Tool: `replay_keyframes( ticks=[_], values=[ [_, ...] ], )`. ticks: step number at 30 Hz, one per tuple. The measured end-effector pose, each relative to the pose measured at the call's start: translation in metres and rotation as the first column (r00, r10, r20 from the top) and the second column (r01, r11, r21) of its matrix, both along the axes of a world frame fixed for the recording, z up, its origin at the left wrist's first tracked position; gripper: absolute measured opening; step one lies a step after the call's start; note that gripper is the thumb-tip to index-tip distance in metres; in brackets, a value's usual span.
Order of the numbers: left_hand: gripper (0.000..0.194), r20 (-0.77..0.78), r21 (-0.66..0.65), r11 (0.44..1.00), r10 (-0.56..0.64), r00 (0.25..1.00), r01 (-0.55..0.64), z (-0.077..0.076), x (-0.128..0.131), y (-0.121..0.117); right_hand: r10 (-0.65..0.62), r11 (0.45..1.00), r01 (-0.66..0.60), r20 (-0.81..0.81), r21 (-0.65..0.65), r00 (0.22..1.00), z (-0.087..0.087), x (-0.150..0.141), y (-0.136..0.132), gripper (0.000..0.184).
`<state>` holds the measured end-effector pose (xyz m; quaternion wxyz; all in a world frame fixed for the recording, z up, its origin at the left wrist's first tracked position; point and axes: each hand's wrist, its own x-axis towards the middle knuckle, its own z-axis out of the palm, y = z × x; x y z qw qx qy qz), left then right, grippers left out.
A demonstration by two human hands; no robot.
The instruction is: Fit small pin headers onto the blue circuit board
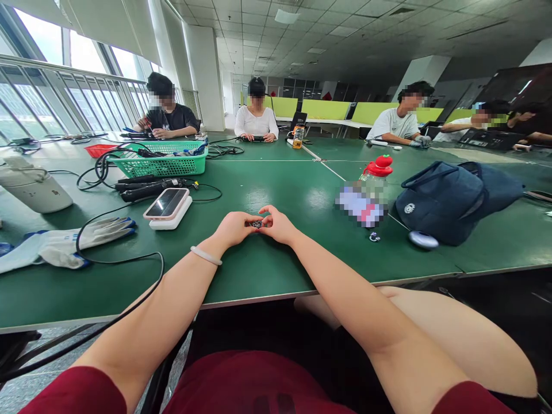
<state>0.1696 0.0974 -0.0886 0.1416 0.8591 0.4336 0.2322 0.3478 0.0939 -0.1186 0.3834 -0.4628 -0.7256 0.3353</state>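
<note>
Both my hands rest on the green table (267, 270), meeting in front of me. My left hand (234, 227) and my right hand (278, 225) are closed in a pinch on the same small dark object (257, 224), too small to name. A white band circles my left wrist. To the left of my hands a phone (166, 203) lies on a white power bank (171, 218).
White work gloves (64, 244) and black cables lie at the left, beside a white bottle (32, 187). A green basket (161, 159) stands further back. A red-capped bottle (374, 178), a navy bag (448, 198) and a small mouse-like object (423, 240) sit at the right. Several people sit across the table.
</note>
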Motion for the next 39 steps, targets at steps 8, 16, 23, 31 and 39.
replay_keyframes(
  ticks=[8, 16, 23, 31, 39],
  values=[
    [0.037, 0.027, -0.022, 1.0, 0.018, 0.999, -0.017, -0.002, -0.001, 0.002, 0.012, 0.999, -0.014, -0.042, -0.039, 0.999, 0.005, 0.004, -0.001, 0.049],
    [0.038, 0.078, -0.074, 0.996, 0.06, 0.995, -0.054, -0.002, -0.001, 0.002, 0.019, 0.997, -0.027, -0.096, -0.075, 0.995, 0.003, 0.006, 0.0, 0.046],
    [0.037, 0.112, -0.109, 0.992, 0.081, 0.99, -0.069, 0.0, -0.001, 0.001, 0.021, 0.997, -0.029, -0.114, -0.076, 0.993, 0.004, 0.006, 0.001, 0.04],
    [0.039, 0.205, -0.189, 0.981, 0.075, 0.976, -0.036, -0.002, -0.001, 0.001, 0.029, 0.996, -0.039, -0.131, -0.075, 0.991, 0.002, 0.007, 0.004, 0.029],
    [0.046, 0.309, -0.312, 0.95, 0.122, 0.943, -0.021, -0.011, -0.005, 0.011, -0.105, 0.993, 0.109, -0.086, 0.039, 0.991, 0.003, 0.009, 0.001, 0.033]
  ],
)
